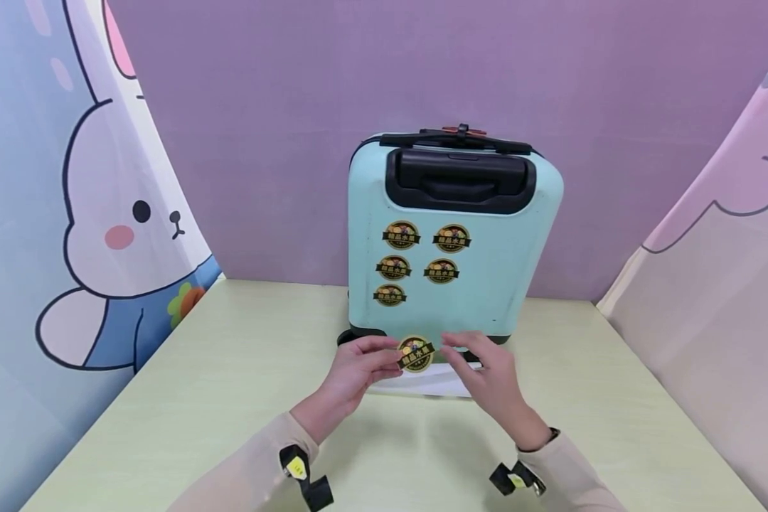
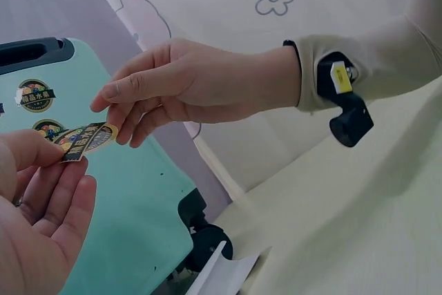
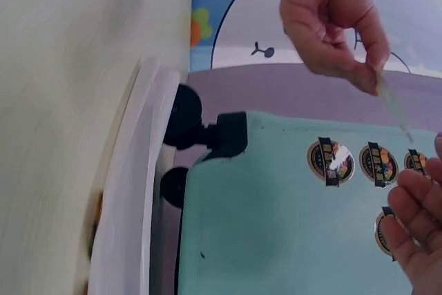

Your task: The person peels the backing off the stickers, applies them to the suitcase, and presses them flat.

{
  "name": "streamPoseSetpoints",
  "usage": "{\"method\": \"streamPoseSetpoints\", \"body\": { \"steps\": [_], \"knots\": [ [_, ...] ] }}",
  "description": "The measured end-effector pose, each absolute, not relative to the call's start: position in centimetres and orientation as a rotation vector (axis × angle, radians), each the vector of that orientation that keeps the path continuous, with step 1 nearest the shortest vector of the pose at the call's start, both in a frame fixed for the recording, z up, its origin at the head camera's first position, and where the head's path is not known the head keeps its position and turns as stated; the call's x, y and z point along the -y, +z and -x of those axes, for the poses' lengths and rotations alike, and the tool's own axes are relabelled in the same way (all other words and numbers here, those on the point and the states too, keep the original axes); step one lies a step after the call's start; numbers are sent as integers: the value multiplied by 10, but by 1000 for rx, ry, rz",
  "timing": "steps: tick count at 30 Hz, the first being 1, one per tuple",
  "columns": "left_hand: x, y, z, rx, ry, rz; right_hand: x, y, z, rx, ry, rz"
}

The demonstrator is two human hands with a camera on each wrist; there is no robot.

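Note:
My left hand (image 1: 357, 366) pinches a round black-and-gold sticker (image 1: 416, 354) by its left side, between thumb and fingers. In the right wrist view that sticker (image 3: 394, 107) is seen almost edge-on. My right hand (image 1: 491, 373) is held at the sticker's other edge, thumb and forefinger slightly apart; the right wrist view shows its fingers (image 3: 420, 202) loosely bent with nothing gripped. Behind both hands stands a mint-green suitcase (image 1: 480, 291). Several matching stickers (image 1: 401, 235) are stuck on its face in two columns, the left one longer.
A white sheet (image 1: 422, 382) lies on the pale table (image 1: 262, 341) at the suitcase's foot, partly under my hands. Black wheels (image 3: 183, 115) show at the suitcase's bottom, and a black handle (image 1: 461, 178) at its top. A purple backdrop (image 1: 262, 142) hangs behind it.

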State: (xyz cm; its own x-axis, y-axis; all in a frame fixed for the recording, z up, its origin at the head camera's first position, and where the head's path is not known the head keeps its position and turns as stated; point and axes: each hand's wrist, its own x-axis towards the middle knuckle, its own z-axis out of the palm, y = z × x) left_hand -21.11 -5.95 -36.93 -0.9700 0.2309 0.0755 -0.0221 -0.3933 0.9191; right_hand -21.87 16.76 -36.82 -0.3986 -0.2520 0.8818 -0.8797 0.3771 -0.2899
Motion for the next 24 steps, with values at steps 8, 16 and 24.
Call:
{"method": "streamPoseSetpoints", "body": {
  "steps": [8, 16, 24],
  "knots": [
    [59, -368, 218, -1762, 2437, -311, -163, -365, 211, 2117, 1356, -831],
    [59, -365, 223, -1899, 2335, -347, -162, -363, 212, 2250, 1668, -666],
    [56, -363, 234, -1974, 2271, -389, -165, -364, 219, 2261, 1755, -614]
  ]
}}
